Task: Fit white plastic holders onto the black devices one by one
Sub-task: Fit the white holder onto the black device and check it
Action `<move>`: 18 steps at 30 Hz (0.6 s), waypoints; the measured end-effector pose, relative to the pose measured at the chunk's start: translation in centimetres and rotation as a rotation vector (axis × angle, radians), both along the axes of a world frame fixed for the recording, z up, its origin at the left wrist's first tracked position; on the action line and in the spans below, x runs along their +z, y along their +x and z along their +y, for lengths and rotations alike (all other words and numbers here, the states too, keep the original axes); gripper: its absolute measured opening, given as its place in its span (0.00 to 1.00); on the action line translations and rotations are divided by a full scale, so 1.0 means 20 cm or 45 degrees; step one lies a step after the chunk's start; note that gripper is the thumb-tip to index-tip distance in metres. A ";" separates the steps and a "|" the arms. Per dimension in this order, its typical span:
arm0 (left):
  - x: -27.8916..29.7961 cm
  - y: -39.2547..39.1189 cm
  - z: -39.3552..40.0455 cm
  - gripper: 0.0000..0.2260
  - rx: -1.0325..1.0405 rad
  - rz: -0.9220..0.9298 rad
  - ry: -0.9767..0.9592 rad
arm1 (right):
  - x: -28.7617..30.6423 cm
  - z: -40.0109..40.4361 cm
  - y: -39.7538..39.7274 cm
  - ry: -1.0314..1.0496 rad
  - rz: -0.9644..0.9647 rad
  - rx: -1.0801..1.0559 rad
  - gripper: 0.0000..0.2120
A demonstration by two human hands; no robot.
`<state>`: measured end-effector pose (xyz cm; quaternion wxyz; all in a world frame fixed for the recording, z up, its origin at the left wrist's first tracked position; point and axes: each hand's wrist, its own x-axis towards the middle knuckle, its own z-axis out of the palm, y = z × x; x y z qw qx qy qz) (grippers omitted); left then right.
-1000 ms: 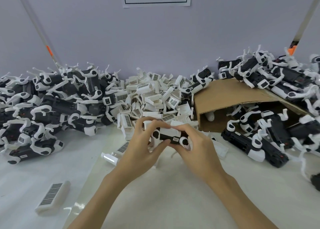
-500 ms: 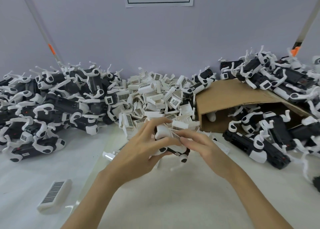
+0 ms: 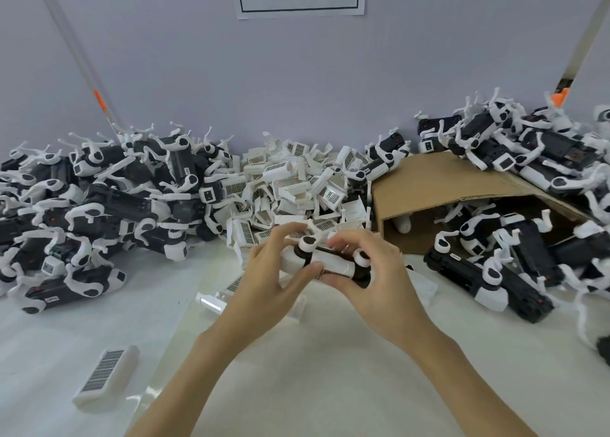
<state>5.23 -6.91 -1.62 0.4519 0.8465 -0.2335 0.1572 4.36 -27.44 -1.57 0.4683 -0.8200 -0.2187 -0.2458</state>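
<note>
Both hands (image 3: 270, 271) (image 3: 373, 271) pinched one device (image 3: 330, 261) above the surface; its half-seated holder (image 3: 331, 265) could have popped off or skewed.

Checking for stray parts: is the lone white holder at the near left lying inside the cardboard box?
No, the white holder lies on the bare table at the near left, far from the cardboard box on the right.

Both forearms reach in from the near edge and meet mid-scene. The left hand (image 3: 274, 271) and right hand (image 3: 373, 271) curl fingers around one black device (image 3: 330, 261).
</note>
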 end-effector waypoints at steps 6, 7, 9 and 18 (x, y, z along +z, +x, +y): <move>0.03 -0.02 0.00 0.13 -0.028 -0.003 -0.134 | -0.01 -0.02 0.01 -0.045 0.106 -0.001 0.29; 0.03 -0.02 0.00 0.13 -0.013 -0.008 -0.122 | -0.01 -0.03 0.01 -0.081 0.167 -0.003 0.33; 0.02 -0.01 0.01 0.11 -0.012 -0.012 -0.119 | -0.02 -0.02 0.01 -0.116 0.221 -0.020 0.37; 0.06 -0.02 0.03 0.23 0.017 -0.087 0.003 | 0.01 -0.02 -0.01 0.419 0.583 0.353 0.32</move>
